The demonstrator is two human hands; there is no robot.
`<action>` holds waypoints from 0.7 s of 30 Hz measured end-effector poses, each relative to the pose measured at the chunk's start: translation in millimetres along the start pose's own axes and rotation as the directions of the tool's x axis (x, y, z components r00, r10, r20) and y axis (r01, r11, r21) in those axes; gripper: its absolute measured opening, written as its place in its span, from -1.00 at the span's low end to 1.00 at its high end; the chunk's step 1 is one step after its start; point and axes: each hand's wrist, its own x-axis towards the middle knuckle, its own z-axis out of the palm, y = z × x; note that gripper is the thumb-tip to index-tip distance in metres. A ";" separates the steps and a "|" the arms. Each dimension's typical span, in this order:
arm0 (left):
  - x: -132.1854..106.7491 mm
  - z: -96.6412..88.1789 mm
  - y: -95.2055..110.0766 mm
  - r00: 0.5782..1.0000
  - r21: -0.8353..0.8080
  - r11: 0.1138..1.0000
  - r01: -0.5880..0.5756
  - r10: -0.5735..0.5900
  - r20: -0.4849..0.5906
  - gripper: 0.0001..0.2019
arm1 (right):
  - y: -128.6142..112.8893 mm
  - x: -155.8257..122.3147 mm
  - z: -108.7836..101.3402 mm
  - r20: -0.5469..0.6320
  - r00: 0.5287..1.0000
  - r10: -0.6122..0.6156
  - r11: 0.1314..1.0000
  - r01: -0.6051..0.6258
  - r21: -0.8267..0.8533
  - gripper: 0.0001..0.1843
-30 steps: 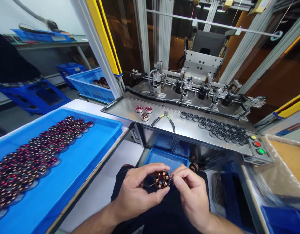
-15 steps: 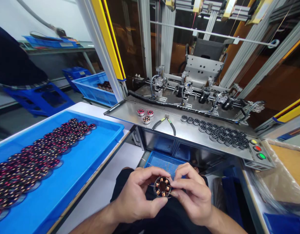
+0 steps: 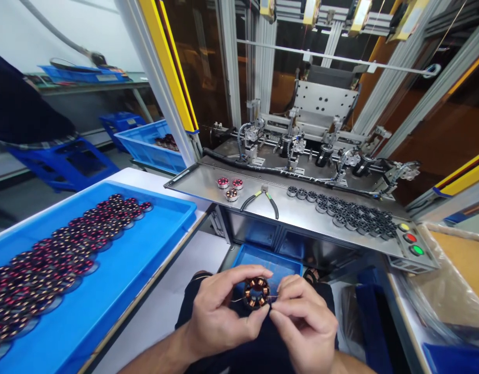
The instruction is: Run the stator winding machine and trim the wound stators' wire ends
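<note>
We hold a copper-wound ring at the lower centre of the frame, gripped at its rim by our left hand, while our right hand, just to its right, pinches a thin wire leaving that side (our fingertips hide its end). Above, on the metal table, pliers lie between three wound rings at left and dark cores at right.

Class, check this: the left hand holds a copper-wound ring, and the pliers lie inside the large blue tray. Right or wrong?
Wrong about the pliers: the head view shows them on the metal ledge. The left hand does hold the copper-wound ring.
</note>
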 end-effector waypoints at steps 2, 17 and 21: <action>1.7 0.1 2.7 1.000 -0.048 0.999 0.022 -0.022 -0.009 -0.48 | -0.4 0.8 -0.7 0.018 0.999 -0.032 0.999 0.032 0.013 -0.69; 10.5 3.4 12.8 0.847 -0.573 0.624 0.531 -0.361 0.392 -0.70 | 6.1 50.6 -35.0 0.460 0.879 -0.124 0.992 0.098 0.080 -0.58; 12.1 2.3 11.7 0.815 -0.596 0.556 0.579 -0.362 0.453 -0.75 | 1.5 47.8 -36.1 0.448 0.871 -0.202 0.972 0.234 -0.017 -0.59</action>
